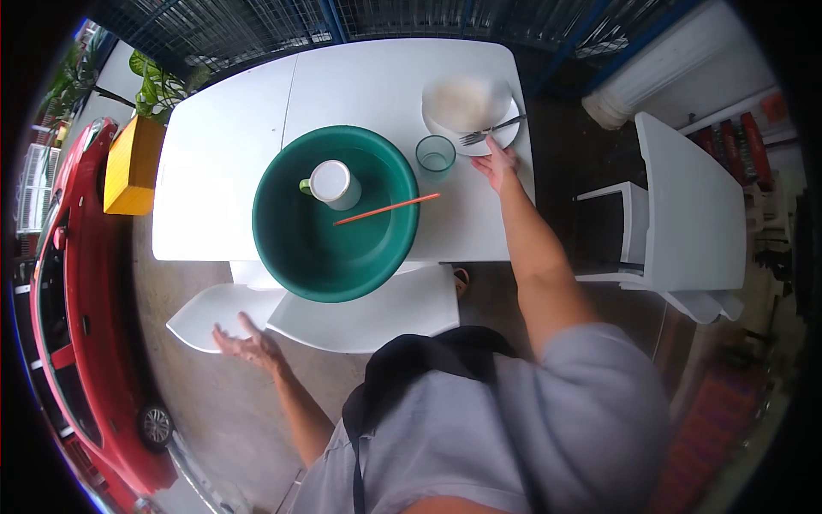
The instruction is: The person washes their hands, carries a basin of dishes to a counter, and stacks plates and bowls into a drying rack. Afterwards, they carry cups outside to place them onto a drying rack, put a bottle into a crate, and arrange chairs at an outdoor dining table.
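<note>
My right hand (pixel 496 163) is at the near rim of a white plate (pixel 505 133), fingers apart and the fingertips at the rim beside a fork (pixel 490 130). I cannot tell how firmly they touch it. A blurred, pale round area covers the plate's upper part. Left of this hand stands a clear greenish drinking glass (pixel 436 154). My left hand (pixel 250 344) hangs in the air over a white chair, fingers spread, holding nothing. Between the hands sits a green basin (pixel 342 265) with an upturned white mug (pixel 332 182) and an orange stick (pixel 385 209) reaching across its right rim.
The white table (pixel 218 171) carries the basin, which overhangs its near edge. White chairs (pixel 368 313) stand at the near side, and another white chair (pixel 685 206) is at the right. A yellow planter (pixel 133 167) and a red car (pixel 90 317) are at the left.
</note>
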### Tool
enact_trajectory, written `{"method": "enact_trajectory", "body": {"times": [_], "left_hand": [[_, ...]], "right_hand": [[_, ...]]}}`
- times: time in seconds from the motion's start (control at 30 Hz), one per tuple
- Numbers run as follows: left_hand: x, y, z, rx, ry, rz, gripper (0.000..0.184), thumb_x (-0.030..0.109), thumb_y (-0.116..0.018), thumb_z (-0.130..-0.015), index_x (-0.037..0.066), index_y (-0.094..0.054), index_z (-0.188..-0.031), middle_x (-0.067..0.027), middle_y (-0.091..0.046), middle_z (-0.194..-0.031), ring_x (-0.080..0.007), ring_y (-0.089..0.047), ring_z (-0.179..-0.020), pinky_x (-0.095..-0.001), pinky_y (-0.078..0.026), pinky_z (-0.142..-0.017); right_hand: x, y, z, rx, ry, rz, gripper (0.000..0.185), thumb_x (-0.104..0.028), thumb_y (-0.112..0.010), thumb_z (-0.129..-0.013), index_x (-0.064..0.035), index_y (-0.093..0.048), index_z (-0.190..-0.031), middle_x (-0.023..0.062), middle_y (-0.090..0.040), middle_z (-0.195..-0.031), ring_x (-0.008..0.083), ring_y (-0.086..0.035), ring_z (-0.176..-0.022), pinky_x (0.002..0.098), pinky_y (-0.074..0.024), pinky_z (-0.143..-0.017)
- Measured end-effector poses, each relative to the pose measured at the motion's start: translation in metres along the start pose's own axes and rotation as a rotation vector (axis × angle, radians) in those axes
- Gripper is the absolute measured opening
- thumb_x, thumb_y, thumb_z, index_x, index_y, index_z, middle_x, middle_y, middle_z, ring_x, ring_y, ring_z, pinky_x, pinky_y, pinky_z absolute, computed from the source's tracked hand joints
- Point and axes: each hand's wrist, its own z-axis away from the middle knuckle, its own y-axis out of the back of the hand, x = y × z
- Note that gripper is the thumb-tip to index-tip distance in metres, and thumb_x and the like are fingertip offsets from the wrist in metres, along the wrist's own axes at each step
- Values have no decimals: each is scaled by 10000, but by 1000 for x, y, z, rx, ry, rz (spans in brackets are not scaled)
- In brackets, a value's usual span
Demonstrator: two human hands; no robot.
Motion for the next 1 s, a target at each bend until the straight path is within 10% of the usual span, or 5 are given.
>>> {"method": "enact_trajectory", "body": {"times": [0.17,0.33,0.43,0.57,1.0], "left_hand": [[72,-33,65,-334,210,460,716,302,-673,-902,-37,-319,-1424,-233,-351,-1396,-365,-442,-1240,-470,-410,-1021],[87,-45,82,-730,681,947,516,233,-679,-891,8,-447,-1293,-155,-515,-1231,-285,-552,-1128,-437,-469,-948],[66,-61,79,-958,846,1079,436,199,-686,-872,31,-485,-1220,-115,-579,-1120,-229,-612,-1012,-399,-524,-840],[79,-55,75,-1035,860,990,382,219,-670,-876,17,-540,-1173,-114,-605,-1102,-226,-631,-974,-390,-542,-790],[56,-65,70,-1210,848,959,543,324,-648,-881,26,-492,-1308,-133,-564,-1281,-270,-566,-1169,-457,-446,-1018]], "right_hand": [[-28,-9,56,216,-22,459,526,-256,-744,-818,-29,-414,-1158,190,-641,-1014,275,-687,-827,333,-573,-648],[-3,-23,84,-501,1163,1173,930,-187,-810,-686,-81,-282,-1444,194,-429,-1406,331,-440,-1303,429,-386,-1074],[-2,-39,66,-698,980,1200,1092,-175,-828,-645,-109,-171,-1516,175,-263,-1517,343,-247,-1408,458,-228,-1163],[-7,-48,60,-684,768,1206,950,-169,-835,-628,-120,-317,-1423,172,-463,-1381,340,-461,-1272,414,-390,-1065],[-102,-88,177,-834,1136,1268,818,-171,-794,-650,-93,-403,-1364,182,-413,-1407,342,-544,-1190,394,-469,-988]]}}
